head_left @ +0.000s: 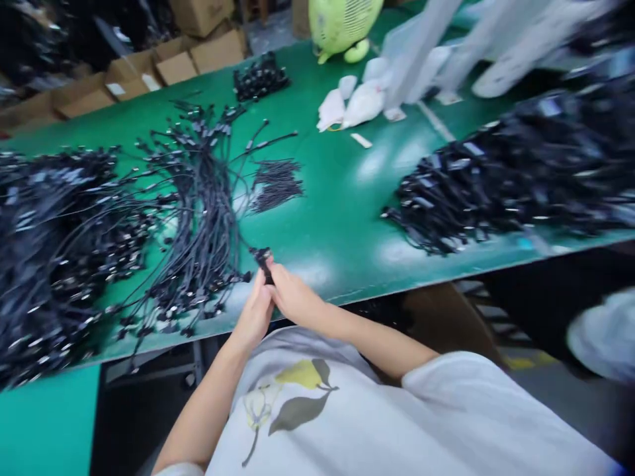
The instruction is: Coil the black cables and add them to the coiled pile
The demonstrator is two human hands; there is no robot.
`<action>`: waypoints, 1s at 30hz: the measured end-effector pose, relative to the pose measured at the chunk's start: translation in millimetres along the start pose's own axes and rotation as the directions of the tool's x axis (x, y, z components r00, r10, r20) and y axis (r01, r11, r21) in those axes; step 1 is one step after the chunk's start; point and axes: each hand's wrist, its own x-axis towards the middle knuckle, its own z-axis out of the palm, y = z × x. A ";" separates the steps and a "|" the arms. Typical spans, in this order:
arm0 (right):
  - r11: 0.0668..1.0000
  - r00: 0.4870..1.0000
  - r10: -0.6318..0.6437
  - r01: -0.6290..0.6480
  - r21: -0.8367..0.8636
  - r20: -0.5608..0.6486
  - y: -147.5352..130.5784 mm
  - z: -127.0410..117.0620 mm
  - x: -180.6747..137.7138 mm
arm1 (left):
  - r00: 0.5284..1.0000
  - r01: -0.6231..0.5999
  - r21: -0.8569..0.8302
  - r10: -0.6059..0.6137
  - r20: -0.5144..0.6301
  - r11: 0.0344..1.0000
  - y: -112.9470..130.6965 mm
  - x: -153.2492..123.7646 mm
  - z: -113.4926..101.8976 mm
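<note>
My left hand (pixel 254 312) and my right hand (pixel 294 295) meet at the front edge of the green table (pixel 342 218). Both are closed around a small bundled black cable (pixel 262 260) that sticks up between the fingertips. Just left of my hands lies a fan of loose black cables (pixel 198 198) with plug ends. A thin bunch of short black ties (pixel 276 184) rests beyond my hands.
A big heap of black cables (pixel 54 244) covers the table's left side, another heap (pixel 516 178) the right. White bags (pixel 354 102), a yellow-green fan (pixel 342 23) and a small black pile (pixel 258 78) sit at the back. Cardboard boxes (pixel 173 63) stand behind.
</note>
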 end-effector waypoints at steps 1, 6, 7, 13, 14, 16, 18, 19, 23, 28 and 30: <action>0.995 0.997 0.070 -0.069 -0.078 0.017 9.6 -1.6 -2.3 | 0.999 0.010 0.055 -0.013 0.044 0.998 -2.2 1.3 1.9; 0.815 0.894 0.435 -0.441 -0.376 -0.105 77.4 -53.7 -33.3 | 0.974 -0.135 0.446 0.037 0.221 0.885 -1.0 -8.3 -3.4; 0.775 0.871 0.468 -0.485 -0.406 -0.147 91.9 -70.8 -43.5 | 0.977 -0.165 0.507 0.069 0.203 0.846 1.5 -12.9 -8.7; 0.507 0.860 0.319 -0.510 -0.695 -0.398 165.1 -136.5 -77.9 | 0.926 0.018 0.898 0.332 -0.181 0.440 7.3 -38.4 -57.7; 0.522 0.879 0.271 -0.476 -0.708 -0.392 169.9 -136.6 -78.2 | 0.919 0.077 0.921 0.331 -0.214 0.382 5.5 -41.9 -63.8; 0.569 0.898 0.185 -0.428 -0.702 -0.398 169.7 -132.0 -77.2 | 0.925 0.130 0.940 0.302 -0.230 0.316 1.2 -48.5 -70.2; 0.585 0.903 0.124 -0.402 -0.705 -0.412 159.4 -127.3 -75.6 | 0.929 0.117 0.940 0.299 -0.218 0.321 -0.8 -53.9 -71.6; 0.575 0.903 0.109 -0.398 -0.715 -0.416 152.0 -126.4 -74.6 | 0.920 0.108 0.936 0.322 -0.222 0.335 -0.1 -55.6 -72.6; 0.532 0.913 0.119 -0.390 -0.752 -0.390 120.2 -128.2 -64.1 | 0.842 0.157 0.928 0.445 -0.304 0.336 13.5 -46.6 -98.1; 0.705 0.985 0.055 -0.153 -0.693 -0.162 88.8 -106.7 -19.1 | 0.867 0.281 0.942 0.372 -0.331 0.184 25.0 -1.2 -162.1; 0.761 0.999 -0.003 -0.031 -0.648 -0.052 74.0 -88.9 5.2 | 0.899 0.246 0.955 0.329 -0.290 0.167 25.3 12.7 -176.0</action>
